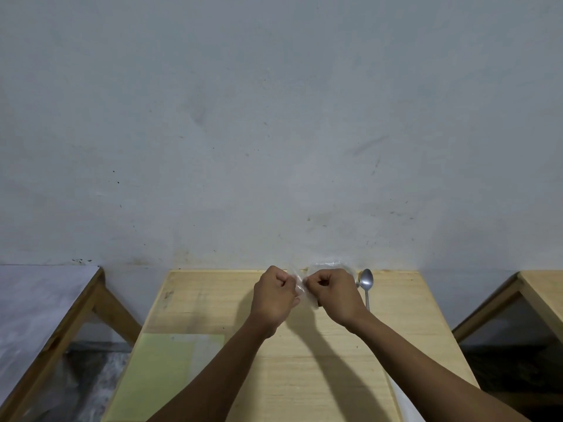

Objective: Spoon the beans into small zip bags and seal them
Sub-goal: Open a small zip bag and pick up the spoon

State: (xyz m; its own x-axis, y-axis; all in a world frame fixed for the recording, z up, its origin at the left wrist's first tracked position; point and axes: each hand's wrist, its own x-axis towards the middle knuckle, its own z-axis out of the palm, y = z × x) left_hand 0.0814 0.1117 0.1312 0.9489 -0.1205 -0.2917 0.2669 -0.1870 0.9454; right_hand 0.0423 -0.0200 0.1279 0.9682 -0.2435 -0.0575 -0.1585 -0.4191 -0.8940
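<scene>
Both hands are up over the far end of the wooden counter [304, 360], close to the pale wall [274, 117], and they nearly meet in the middle. The left hand [274, 296] has its fingers curled tight into a fist-like pinch on one side of a small clear bag [300, 287], and the right hand [332, 295] is curled the same way on the other side, so the thin plastic is caught between the two sets of knuckles. Only a crumpled strip of the bag shows in the gap between the hands; whether its mouth is open or pressed closed cannot be told from here, and no beans can be made out inside it. Just behind the right hand, more clear plastic [330, 265] rises at the counter's back edge, though what it is stays unclear. A metal spoon [366, 286] lies on the counter just beside the right hand, on its outer side, bowl toward the wall and handle pointing back toward the person, apart from the fingers. Nearer the person, on the left part of the counter, lies a flat pale yellow-green sheet [158, 376]. Another wooden table [45, 315] stands off to the left with a whitish top, and the corner of a third [536, 287] shows at the right.
</scene>
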